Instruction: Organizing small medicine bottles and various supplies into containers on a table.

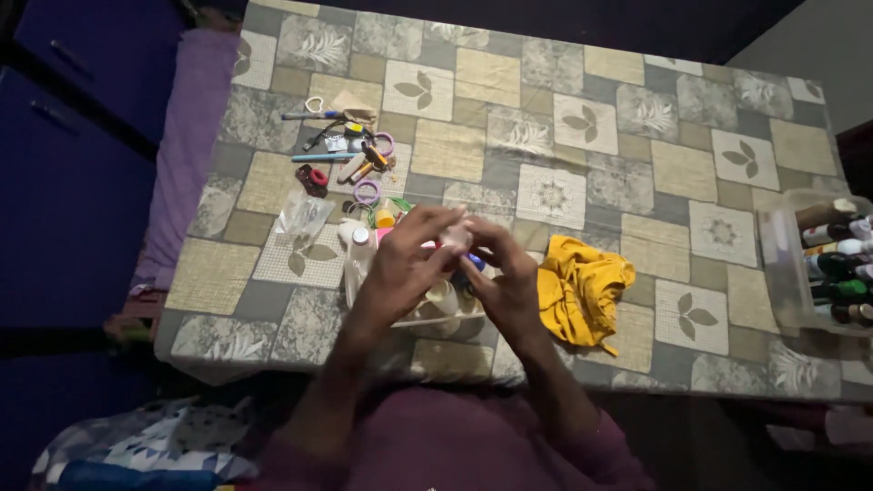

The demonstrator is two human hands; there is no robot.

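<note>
I count one crumpled yellow cloth [582, 289], two purple hair rings [367, 192], and one clear plastic bin [780, 264] of bottles.

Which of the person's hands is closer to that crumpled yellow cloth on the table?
The right hand. It sits just to the left of the yellow cloth, almost at its edge. The left hand is farther away, on the other side of the right hand, beside the small bottles.

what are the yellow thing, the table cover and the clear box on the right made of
The yellow thing looks like soft matte cloth: it lies crumpled in folds. The table cover seems a printed sheet, perhaps vinyl or woven fabric; its tile and leaf pattern lies flat with a faint sheen. The clear box looks like translucent rigid plastic, since bottles show through its wall.
</note>
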